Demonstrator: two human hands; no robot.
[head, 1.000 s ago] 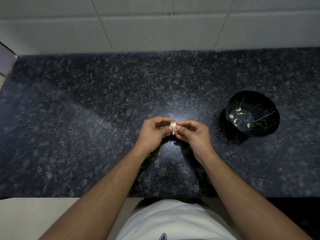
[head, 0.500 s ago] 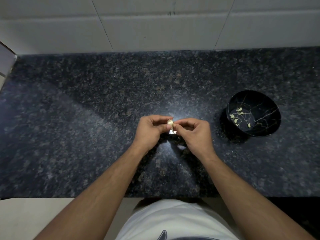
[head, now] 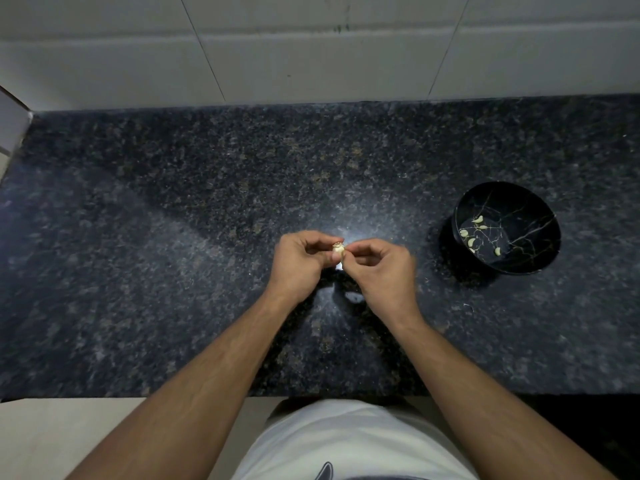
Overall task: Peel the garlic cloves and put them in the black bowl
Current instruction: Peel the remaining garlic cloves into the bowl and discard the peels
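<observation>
A small pale piece of garlic is pinched between the fingertips of both hands above the middle of the dark granite counter. My left hand holds it from the left and my right hand pinches it from the right. The black bowl with thin gold veins stands to the right of my hands, with several peeled cloves lying in its bottom. Pale bits of skin lie on the counter below my hands.
The granite counter runs the full width of the view, backed by a white tiled wall. Its front edge lies just before my white shirt. A few tiny skin scraps rest near the bowl's base.
Both hands have stayed over the same spot, with the fingers shifting slightly on the garlic. A pale bit of skin now lies on the counter beneath them. The bowl has not moved.
</observation>
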